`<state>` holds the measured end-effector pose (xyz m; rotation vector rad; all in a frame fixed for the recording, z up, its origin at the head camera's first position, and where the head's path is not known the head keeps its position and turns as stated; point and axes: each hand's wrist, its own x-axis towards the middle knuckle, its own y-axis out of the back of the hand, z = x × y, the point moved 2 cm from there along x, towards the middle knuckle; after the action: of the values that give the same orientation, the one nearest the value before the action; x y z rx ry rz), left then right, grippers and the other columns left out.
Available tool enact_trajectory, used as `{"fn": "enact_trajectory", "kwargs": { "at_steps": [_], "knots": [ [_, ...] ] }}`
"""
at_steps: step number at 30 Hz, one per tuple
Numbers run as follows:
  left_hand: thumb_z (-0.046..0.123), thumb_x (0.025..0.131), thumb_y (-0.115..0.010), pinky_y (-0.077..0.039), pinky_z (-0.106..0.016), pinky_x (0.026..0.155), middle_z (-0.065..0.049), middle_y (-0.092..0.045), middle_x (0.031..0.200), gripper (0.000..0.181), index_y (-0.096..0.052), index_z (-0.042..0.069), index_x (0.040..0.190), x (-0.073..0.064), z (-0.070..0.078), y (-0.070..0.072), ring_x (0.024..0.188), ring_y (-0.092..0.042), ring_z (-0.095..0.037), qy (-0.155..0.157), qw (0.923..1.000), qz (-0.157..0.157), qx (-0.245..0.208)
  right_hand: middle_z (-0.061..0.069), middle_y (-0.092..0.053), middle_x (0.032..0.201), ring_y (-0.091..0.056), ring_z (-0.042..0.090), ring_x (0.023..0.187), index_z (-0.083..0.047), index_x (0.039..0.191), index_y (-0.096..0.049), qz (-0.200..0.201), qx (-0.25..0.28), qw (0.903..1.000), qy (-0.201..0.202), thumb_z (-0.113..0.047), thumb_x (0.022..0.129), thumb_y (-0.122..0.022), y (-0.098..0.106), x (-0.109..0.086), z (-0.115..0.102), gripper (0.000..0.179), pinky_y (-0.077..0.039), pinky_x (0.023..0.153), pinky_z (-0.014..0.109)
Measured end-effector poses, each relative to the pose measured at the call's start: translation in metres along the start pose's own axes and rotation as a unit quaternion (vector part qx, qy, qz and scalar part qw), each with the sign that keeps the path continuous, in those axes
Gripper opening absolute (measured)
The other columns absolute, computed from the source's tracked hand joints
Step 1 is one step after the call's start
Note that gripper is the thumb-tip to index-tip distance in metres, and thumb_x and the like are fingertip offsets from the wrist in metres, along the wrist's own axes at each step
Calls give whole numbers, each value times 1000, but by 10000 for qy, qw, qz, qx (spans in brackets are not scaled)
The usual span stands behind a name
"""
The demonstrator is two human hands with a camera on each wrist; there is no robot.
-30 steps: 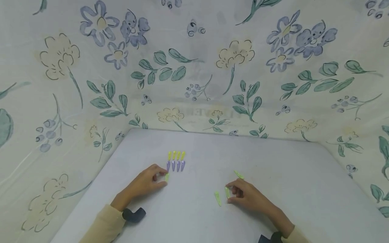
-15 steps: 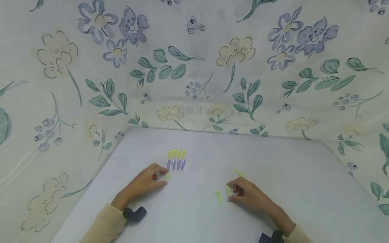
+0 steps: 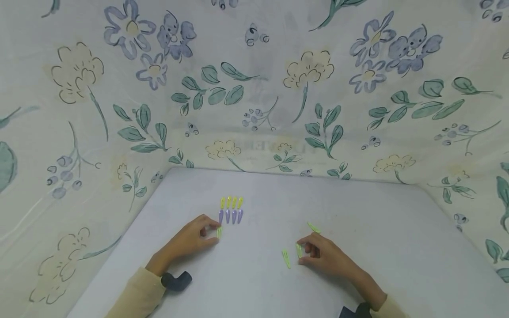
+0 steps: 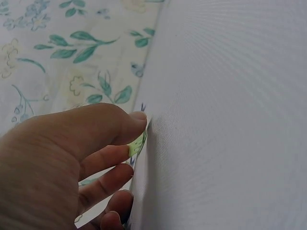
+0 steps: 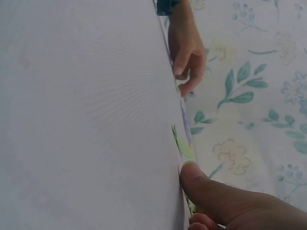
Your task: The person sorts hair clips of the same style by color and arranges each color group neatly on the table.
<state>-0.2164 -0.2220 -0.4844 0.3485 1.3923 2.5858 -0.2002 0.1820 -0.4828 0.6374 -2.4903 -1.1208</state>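
Observation:
My left hand pinches a light green snap hair clip between thumb and index finger, flat on the table just below the leftmost purple hair clip. In the left wrist view, part of that green clip shows behind the thumb. Further right, my right hand holds another green hair clip by its two ends, thumb at the near one. A loose green clip lies just left of it, and one more green clip lies slanted beyond the right hand. The right wrist view hides most of the gripped clip.
Several yellow hair clips form a row above a row of several purple clips, upright side by side. The white table ends at a flower-patterned sheet at the back and sides. Dark bands sit at both wrists.

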Motion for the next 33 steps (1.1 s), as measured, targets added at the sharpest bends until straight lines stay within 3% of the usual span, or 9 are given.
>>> {"fn": "enact_trajectory", "kwargs": {
  "at_steps": [15,25,33],
  "knots": [
    [29,82,-81,-44,-24,71,9,-59,106,40,-70,22,120,1,-1,-3,85,-50,-8,210,9998,-46,49,-7,-56,90,-49,-1,76,-9,119,-65,31,-1,9999,105,-31,85,-79,0,-1,-1,43,-47,67,19],
    [27,82,-81,-43,-22,68,8,-59,103,40,-70,16,119,-1,4,0,82,-50,-8,-12,9999,28,97,-5,-60,95,-52,3,77,-9,118,-64,23,101,9997,-238,-36,83,-79,7,2,-4,47,-47,67,20],
    [26,83,-81,-42,-22,66,5,-59,102,38,-71,14,118,-2,7,2,81,-49,-8,-33,9999,67,100,-2,-63,100,-57,4,84,-9,119,-64,25,71,10000,63,-32,85,-78,11,9,-16,44,-51,71,20]
  ]
}}
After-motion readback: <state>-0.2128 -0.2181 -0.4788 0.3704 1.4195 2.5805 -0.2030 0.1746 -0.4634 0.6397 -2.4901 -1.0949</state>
